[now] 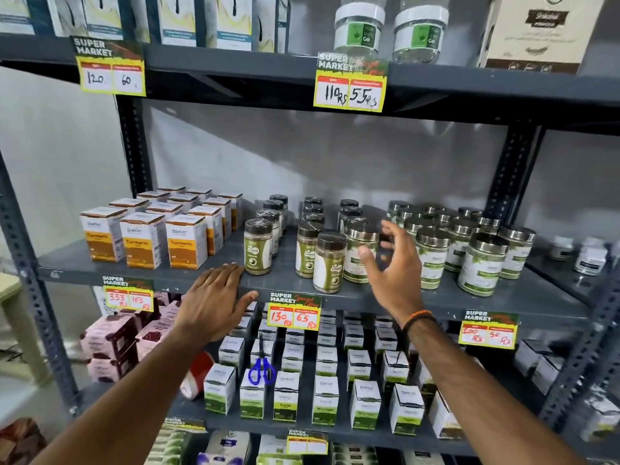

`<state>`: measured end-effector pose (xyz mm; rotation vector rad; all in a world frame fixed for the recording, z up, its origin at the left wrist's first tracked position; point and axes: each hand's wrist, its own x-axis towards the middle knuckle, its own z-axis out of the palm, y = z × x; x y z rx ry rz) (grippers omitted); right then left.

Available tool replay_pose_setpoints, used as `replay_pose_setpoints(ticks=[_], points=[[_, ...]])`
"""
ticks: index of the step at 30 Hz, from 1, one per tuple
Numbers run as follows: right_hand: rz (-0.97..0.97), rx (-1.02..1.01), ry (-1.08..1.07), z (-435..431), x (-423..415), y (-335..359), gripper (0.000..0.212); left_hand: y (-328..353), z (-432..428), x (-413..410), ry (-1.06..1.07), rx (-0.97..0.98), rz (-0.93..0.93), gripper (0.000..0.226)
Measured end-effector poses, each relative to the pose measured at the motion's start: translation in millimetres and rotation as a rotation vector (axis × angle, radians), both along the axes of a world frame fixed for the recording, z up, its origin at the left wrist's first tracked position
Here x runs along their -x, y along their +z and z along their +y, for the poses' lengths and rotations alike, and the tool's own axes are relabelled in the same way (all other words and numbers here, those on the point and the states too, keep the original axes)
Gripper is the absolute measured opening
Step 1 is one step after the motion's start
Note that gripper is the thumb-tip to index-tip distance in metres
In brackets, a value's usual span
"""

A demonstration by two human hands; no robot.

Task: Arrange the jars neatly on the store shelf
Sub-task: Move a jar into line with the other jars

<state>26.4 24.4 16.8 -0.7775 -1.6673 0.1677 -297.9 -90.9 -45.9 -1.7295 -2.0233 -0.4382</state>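
Grey shelf (436, 298) is carrying rigid, likely slippery jars; your right hand (392, 263) is spreading fingers wide toward the steel-lidded jar (360, 255); left hand (214, 297) is resting flat, empty.

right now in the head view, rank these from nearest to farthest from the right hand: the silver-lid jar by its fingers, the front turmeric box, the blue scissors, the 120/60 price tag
1. silver-lid jar, just left of the right hand, at its fingertips.
2. blue scissors, shelf below, down-left.
3. front turmeric box, same shelf, far left.
4. 120/60 price tag, upper shelf edge, top left.
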Motion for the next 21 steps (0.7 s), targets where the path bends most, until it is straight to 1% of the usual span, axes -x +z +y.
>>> replay_pose_setpoints(ticks=[3,5,7,9,11,16,21], points=[[-0.142,0.109,-0.029,23,-3,8,0.078,-1,1,0,0.003,0.001,0.002,0.082],[-0.224,0.186,0.006,34,-2,8,0.091,-1,1,1,0.004,0.005,-0.001,0.082],[-0.274,0.249,0.062,42,-2,3,0.101,-1,1,0,0.003,0.001,-0.002,0.083],[-0.281,0.276,0.107,46,-1,-3,0.108,-1,1,0,0.0,-0.004,-0.001,0.083],[-0.269,0.283,0.118,47,0,-7,0.109,-2,0,-1,-0.005,-0.009,-0.005,0.083],[-0.251,0.266,0.106,45,-3,-5,0.104,2,-2,-2,-0.004,0.01,-0.017,0.087],[-0.173,0.235,0.067,26,-24,3,0.1,10,-20,-7,0.0,0.02,-0.07,0.092]])
